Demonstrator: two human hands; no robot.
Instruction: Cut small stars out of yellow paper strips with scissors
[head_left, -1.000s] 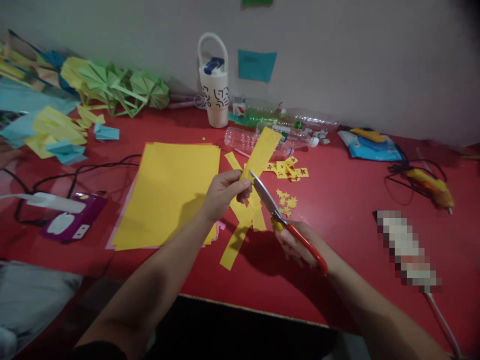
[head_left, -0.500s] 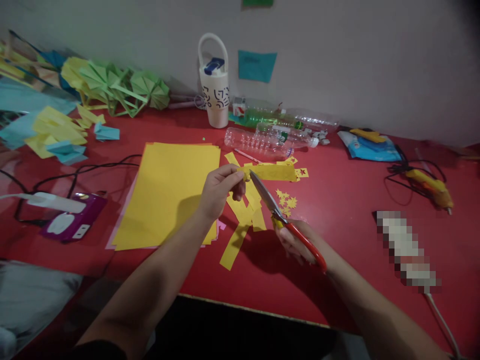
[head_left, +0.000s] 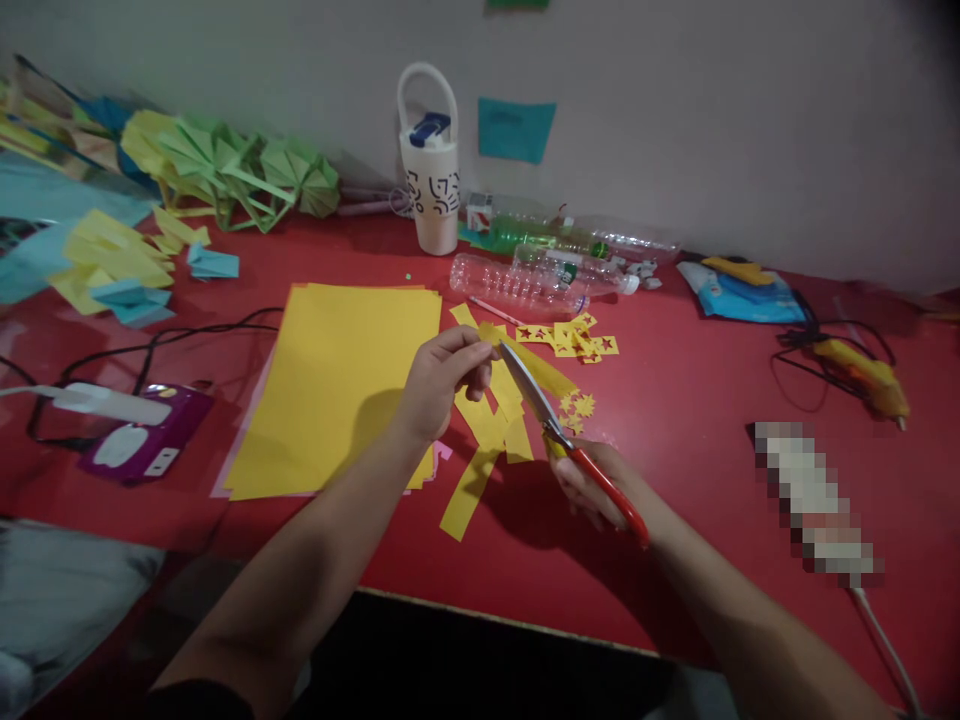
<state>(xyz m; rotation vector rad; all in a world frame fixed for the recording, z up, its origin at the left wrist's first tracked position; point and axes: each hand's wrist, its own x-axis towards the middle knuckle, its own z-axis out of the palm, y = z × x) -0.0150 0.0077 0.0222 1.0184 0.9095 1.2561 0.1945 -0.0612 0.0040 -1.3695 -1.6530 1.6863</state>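
Swung round since the earlier frame, one yellow strip (head_left: 553,374) now slants toward the table's near edge, behind the blades. Closest to that edge, the right hand (head_left: 579,492) is curled round the handles of one pair of scissors (head_left: 556,431); the left hand (head_left: 442,385) pinches the strip's end at the blade tips. Beneath are loose strips (head_left: 465,510), too overlapped to count, right of one stack of yellow sheets (head_left: 337,380). Farther on lie small stars (head_left: 581,407) and star-punched pieces (head_left: 577,343), both uncounted. Room for moving stretches rightward across the glossy red table (head_left: 675,390), up to one glue gun (head_left: 862,372). Toward the far edge come apparently four plastic bottles (head_left: 517,287) and one tumbler (head_left: 431,200), before a grey wall (head_left: 712,150).
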